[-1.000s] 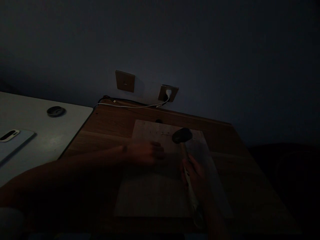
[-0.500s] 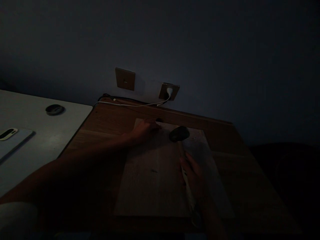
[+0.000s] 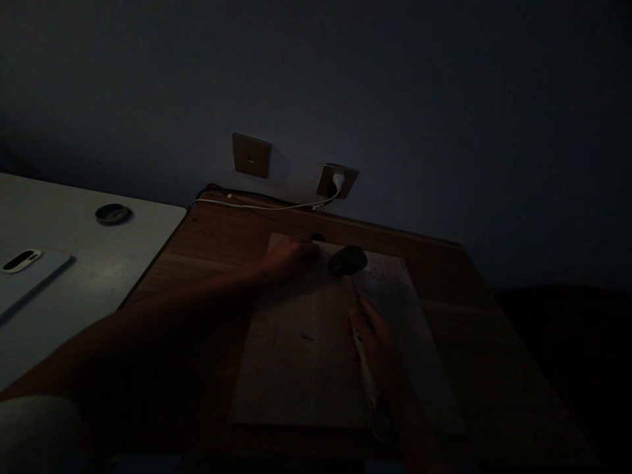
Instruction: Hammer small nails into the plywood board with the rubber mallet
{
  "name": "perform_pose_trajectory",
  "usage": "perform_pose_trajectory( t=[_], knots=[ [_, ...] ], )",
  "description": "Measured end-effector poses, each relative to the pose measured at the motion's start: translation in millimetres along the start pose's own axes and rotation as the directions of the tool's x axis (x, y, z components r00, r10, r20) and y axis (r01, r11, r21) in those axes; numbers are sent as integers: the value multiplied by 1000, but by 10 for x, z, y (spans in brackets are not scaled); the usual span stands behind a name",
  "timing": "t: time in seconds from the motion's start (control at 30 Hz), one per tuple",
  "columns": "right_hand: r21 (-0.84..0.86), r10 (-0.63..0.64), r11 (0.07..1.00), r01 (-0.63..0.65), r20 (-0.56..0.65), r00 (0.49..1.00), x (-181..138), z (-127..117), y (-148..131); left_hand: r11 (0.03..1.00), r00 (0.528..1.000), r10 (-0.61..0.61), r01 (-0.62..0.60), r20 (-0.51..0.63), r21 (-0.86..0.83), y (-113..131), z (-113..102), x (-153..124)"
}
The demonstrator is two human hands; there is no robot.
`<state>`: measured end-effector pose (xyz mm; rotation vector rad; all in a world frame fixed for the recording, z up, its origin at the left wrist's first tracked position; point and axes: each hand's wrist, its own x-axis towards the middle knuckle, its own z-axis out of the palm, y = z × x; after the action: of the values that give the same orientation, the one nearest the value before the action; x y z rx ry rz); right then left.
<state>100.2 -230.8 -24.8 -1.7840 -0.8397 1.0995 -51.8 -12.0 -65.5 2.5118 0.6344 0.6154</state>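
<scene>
The scene is very dark. A pale wooden board lies on a brown wooden table. My right hand is closed round the light handle of a mallet; its dark head hovers over the board's far end. My left hand reaches to the board's far edge, fingers drawn together just left of the mallet head, on something too small to make out. A small dark mark sits mid-board.
A white table adjoins on the left, with a phone and a round dark object. On the wall are a switch plate and a socket with a white cable trailing along the table's back edge.
My left hand moved from the middle of the board to its far edge, beside the mallet head. The mallet head drifted slightly left and away.
</scene>
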Motion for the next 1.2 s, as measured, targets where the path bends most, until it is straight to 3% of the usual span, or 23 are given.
perform_pose_trajectory(
  t=[0.27, 0.5, 0.8, 0.9, 0.97, 1.03, 1.07, 1.1, 1.2],
  knots=[
    [20, -132, 991, 131, 49, 990, 179, 155, -92, 980, 998, -68, 67, -1, -187, 1, -7, -10],
    [-11, -129, 991, 131, 115, 985, 241, 201, -83, 982, 996, -66, 53, -65, -180, -67, 41, 4],
    [-20, -120, 992, 122, 94, 988, 230, 231, -74, 978, 995, -84, 73, -47, -194, -65, 36, 5],
    [-27, -127, 991, 130, 84, 988, 203, 214, -95, 990, 996, -82, 79, -23, -114, -21, -53, 11],
    [-27, -114, 993, 116, 76, 991, 172, 175, -94, 997, 997, -71, 72, -10, 41, 87, -167, -21],
    [-28, -86, 996, 88, 64, 994, 134, 118, -74, 977, 1000, 0, -4, 18, 215, 272, -282, -106],
    [-30, -69, 997, 71, 51, 996, 114, 87, -58, 960, 994, 82, -100, 78, 262, 385, -321, -168],
    [-34, -53, 998, 54, 33, 998, 94, 58, -40, 937, 971, 176, -216, 160, 276, 503, -341, -242],
    [-55, -27, 998, 26, -20, 999, 39, -5, 11, 830, 843, 367, -488, 394, 271, 810, -265, -486]
  ],
)
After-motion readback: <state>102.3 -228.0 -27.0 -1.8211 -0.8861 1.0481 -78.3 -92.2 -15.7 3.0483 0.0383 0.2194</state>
